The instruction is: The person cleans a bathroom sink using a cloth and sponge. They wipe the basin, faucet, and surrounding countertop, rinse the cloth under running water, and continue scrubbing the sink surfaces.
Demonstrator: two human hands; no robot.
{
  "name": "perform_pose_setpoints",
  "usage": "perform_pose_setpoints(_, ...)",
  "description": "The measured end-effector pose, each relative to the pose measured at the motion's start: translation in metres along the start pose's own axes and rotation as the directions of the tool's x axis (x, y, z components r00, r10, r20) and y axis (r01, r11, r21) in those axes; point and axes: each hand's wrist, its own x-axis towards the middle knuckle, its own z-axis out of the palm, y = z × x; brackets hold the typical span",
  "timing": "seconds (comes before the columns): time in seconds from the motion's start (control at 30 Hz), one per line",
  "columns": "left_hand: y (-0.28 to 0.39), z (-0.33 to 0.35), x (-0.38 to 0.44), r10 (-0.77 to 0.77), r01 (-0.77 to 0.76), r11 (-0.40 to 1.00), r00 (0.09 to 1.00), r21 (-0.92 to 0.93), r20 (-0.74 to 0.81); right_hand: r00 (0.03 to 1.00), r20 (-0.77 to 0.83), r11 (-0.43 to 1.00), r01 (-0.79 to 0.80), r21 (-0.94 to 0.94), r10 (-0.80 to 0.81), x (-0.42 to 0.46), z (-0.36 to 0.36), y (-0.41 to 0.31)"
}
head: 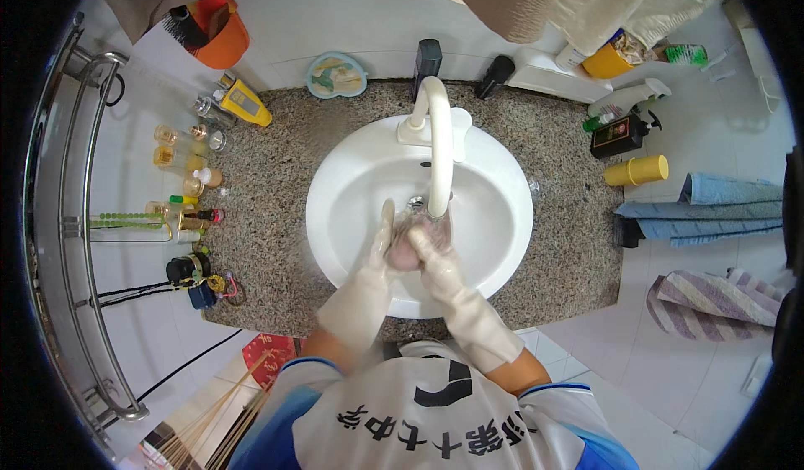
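Both hands wear long white rubber gloves over the white oval sink basin (496, 231). My right hand (436, 260) grips a wet, greyish-pink cloth-like item (405, 250), its thumb lying on top. At the item's left side is my left hand (382, 244), one finger or thumb pointing up towards the tap; whether it grips the item cannot be told. The white curved faucet (441, 150) ends just above the item, and water appears to run onto it. The metal drain (416, 202) shows partly behind the item.
On the speckled stone countertop (565, 238), small bottles (182, 156) line the left edge. A black pump bottle (619, 136) and a yellow cup (636, 170) stand at the right. Dark containers (428, 59) are behind the faucet. Towels (710, 209) hang right; a metal rack (94, 219) is left.
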Motion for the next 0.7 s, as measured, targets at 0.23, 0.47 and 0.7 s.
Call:
perform_pose_setpoints(0.23,-0.014,-0.025,0.049,0.200,-0.126,0.971,0.894,0.203,-0.402,0.956,-0.226,0.838,-0.275,-0.472,0.186,0.062,-0.069,0.028)
perform_pose_setpoints(0.47,0.001,-0.015,0.024,0.141,-0.037,0.971,0.885,0.235,-0.444,0.980,-0.169,0.665,-0.195,-0.721,0.105,0.030,-0.008,0.009)
perform_pose_setpoints(0.7,0.026,-0.070,-0.030,0.326,-0.058,0.741,0.902,0.669,-0.283,0.973,-0.180,0.964,-0.177,-0.200,0.142,0.063,-0.033,0.008)
